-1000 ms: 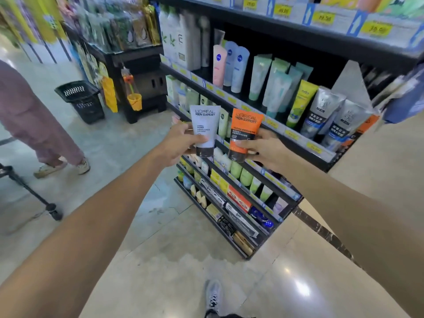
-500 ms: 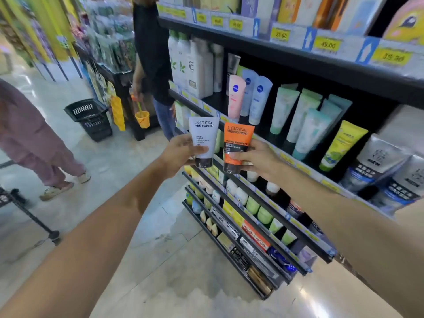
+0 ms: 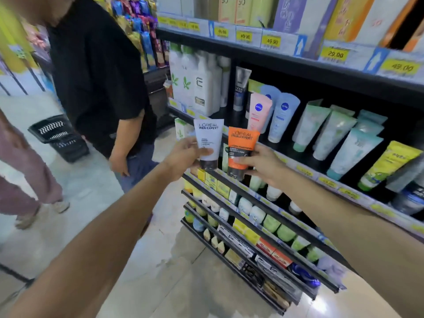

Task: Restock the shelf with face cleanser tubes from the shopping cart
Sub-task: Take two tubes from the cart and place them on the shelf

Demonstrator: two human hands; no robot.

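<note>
My left hand [image 3: 187,153] grips a white L'Oreal Men Expert tube [image 3: 208,141] by its lower half, cap down. My right hand [image 3: 261,164] holds an orange L'Oreal Men Expert tube [image 3: 242,145] the same way, just right of the white one. Both tubes are upright in front of the black shelf [image 3: 305,171], level with its cleanser row. On that row stand a pink Nivea tube [image 3: 259,111], a blue Nivea tube [image 3: 283,115], pale green tubes [image 3: 332,134] and a yellow tube [image 3: 390,164]. The shopping cart is out of view.
A person in a black shirt [image 3: 96,72] stands close on the left, beside the shelf end. A black basket [image 3: 58,137] sits on the floor behind. Someone in pink trousers [image 3: 25,171] is at the far left. Lower shelves [image 3: 252,237] hold small jars and boxes.
The view has swung up and closer to the shelf. Both hands, still gripping their tubes, have risen toward the cleanser row. The person in black now stands nearer on the left.
</note>
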